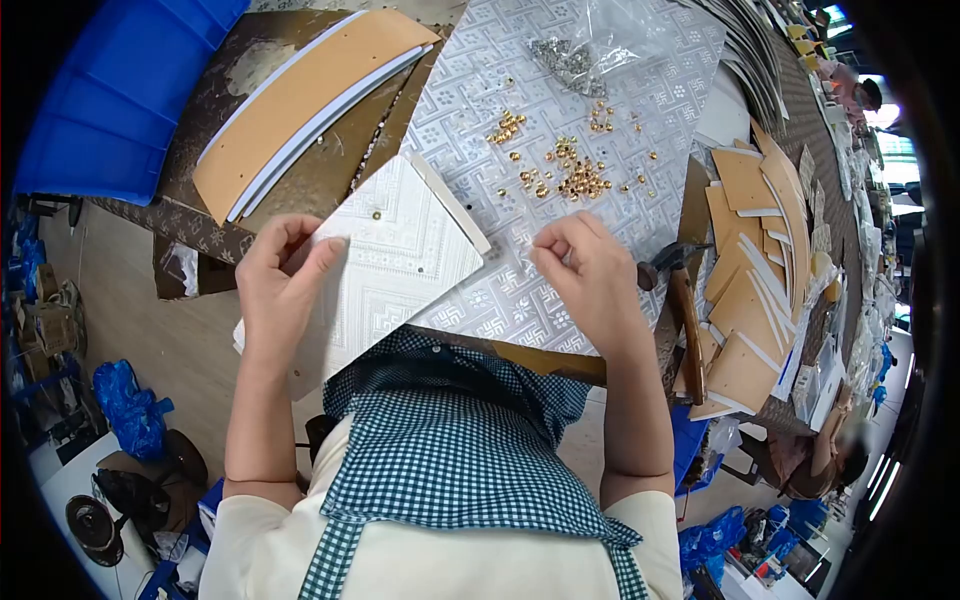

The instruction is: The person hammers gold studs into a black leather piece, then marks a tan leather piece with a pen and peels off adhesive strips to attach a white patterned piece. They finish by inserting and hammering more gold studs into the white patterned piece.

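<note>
My left hand (290,270) grips the left edge of a white embossed panel (395,250), thumb on top. The panel lies tilted over the near left part of a silver-grey patterned sheet (560,300). Two small metal dots show on its face, and a pale strip runs along its far right edge. To the right of the panel, my right hand (590,275) is above the patterned sheet, thumb and fingertips pinched together; whatever is between them is too small to tell. Beyond it lie scattered small gold metal pieces (580,180), like studs or rivets.
A clear plastic bag (610,40) with small silver pieces lies at the back. On the right are a wooden-handled hammer (685,310) and stacked tan curved pieces (745,290). More curved pieces (310,90) and a blue bin (120,90) stand at left. Another person (815,455) is at far right.
</note>
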### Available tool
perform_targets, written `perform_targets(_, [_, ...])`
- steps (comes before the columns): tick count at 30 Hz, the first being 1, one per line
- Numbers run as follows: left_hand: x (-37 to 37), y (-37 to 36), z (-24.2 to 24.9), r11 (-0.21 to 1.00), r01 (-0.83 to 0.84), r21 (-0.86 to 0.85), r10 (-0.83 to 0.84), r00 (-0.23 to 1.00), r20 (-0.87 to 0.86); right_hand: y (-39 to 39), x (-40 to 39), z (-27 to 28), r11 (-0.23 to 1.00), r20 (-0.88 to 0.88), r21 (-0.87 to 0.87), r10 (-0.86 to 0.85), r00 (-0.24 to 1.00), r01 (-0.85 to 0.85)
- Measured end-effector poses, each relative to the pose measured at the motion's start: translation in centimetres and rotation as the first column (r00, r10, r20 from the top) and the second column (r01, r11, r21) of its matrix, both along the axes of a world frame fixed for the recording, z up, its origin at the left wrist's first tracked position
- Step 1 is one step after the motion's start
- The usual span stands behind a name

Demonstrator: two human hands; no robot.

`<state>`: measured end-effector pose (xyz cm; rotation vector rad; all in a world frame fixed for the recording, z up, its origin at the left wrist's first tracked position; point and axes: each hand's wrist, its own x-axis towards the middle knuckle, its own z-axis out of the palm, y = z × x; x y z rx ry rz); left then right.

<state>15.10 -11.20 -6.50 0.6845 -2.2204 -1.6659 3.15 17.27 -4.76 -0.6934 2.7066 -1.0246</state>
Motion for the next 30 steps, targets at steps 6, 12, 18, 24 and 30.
perform_targets(6, [-1.0, 0.5, -0.2, 1.0, 0.013, 0.018, -0.013, 1.0, -0.02, 1.2, 1.3, 0.2, 0.996, 0.044, -0.077, 0.048, 0.998, -0.045])
perform_targets(12, [-1.4, 1.3, 0.2, 0.999, 0.036, 0.024, -0.035, 0.999, -0.026, 0.1, 1.0, 0.3, 0.999, 0.055, -0.041, 0.037, 0.998, -0.035])
perform_targets(18, [-1.2, 1.0, 0.1, 0.999, 0.033, 0.037, -0.033, 0.999, -0.018, 0.7, 1.0, 0.1, 0.993, 0.083, -0.116, 0.019, 0.996, -0.01])
perform_targets(24, [-1.9, 1.1, 0.6, 0.998, 0.057, 0.003, -0.057, 0.998, 0.001, 0.6, 1.5, 0.1, 0.995, 0.051, -0.092, 0.03, 0.998, -0.026])
perform_targets(30, [-2.7, 1.6, 0.7, 0.996, 0.09, -0.008, -0.09, 0.996, -0.018, 0.9, 1.7, 0.0, 0.985, 0.066, -0.175, 0.004, 0.998, 0.007])
